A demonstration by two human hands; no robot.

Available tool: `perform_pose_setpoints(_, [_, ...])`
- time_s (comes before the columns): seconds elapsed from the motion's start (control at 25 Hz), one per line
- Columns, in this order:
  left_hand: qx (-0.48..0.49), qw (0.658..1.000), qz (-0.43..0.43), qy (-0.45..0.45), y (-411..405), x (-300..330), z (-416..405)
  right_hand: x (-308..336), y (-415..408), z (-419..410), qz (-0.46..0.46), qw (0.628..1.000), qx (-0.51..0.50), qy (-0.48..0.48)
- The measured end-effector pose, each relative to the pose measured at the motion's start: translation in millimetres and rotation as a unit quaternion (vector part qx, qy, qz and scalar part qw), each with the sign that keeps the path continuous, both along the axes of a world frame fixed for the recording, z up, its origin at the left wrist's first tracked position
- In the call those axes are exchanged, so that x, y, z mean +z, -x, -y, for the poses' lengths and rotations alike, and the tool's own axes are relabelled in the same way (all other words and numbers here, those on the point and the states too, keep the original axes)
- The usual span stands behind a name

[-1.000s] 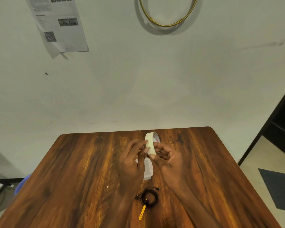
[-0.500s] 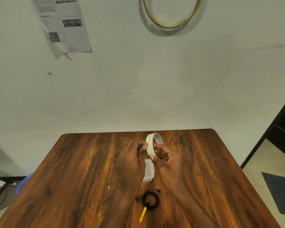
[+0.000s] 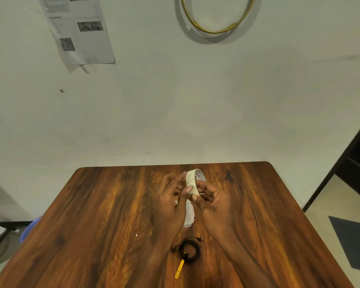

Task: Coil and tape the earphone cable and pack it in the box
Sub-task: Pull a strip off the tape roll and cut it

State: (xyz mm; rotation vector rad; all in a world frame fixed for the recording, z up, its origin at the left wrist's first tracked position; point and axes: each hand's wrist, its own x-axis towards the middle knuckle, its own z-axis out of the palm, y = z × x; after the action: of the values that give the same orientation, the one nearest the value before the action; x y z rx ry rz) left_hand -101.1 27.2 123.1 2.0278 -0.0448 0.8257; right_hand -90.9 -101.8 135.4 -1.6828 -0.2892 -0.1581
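Observation:
A cream roll of tape (image 3: 192, 180) is held upright above the middle of the wooden table (image 3: 96, 215). My right hand (image 3: 214, 201) grips the roll from below and behind. My left hand (image 3: 170, 202) has its fingertips on the roll's outer face, thumb and fingers partly spread. Under both hands lies a small clear plastic box (image 3: 189, 216), mostly hidden. Nearer to me on the table rests the black earphone cable (image 3: 188, 249), wound into a small coil with a yellow strap sticking out toward me.
The table stands against a white wall (image 3: 175, 100) with a printed sheet (image 3: 79, 30) and a gold hoop (image 3: 216, 15) hanging on it. A blue object (image 3: 28, 230) shows below the table's left edge. Dark furniture (image 3: 355, 163) and a floor mat (image 3: 353, 242) lie to the right.
The left hand's fingers have spread and shifted along the roll's face. The roll stays in the right hand at about the same spot. The coil and box have not moved.

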Motion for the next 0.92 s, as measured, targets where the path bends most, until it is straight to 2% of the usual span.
perform_pose_setpoints(0.24, [0.063,0.996,0.055,-0.021,-3.5,4.8,-1.0,-6.1,-1.0,-2.7,0.011,0.999,0.032,-0.001])
perform_pose_setpoints(0.36, [0.041,0.997,0.061,-0.03,-4.2,1.6,-7.8,-9.3,0.8,-6.0,0.011,1.0,-0.004,0.013])
perform_pose_setpoints(0.48, [0.022,1.0,0.017,-0.013,-0.8,-1.8,-6.4,-11.5,1.1,-9.3,0.021,0.998,-0.033,0.042])
perform_pose_setpoints(0.72, [0.024,0.999,-0.034,-0.013,-2.1,-5.7,-0.2,-16.6,-1.7,-4.4,-0.033,0.998,-0.054,0.03])
perform_pose_setpoints(0.92, [0.035,0.99,-0.108,-0.08,-8.8,-19.1,0.7,-34.5,-3.3,1.6,-0.058,0.995,-0.056,0.053])
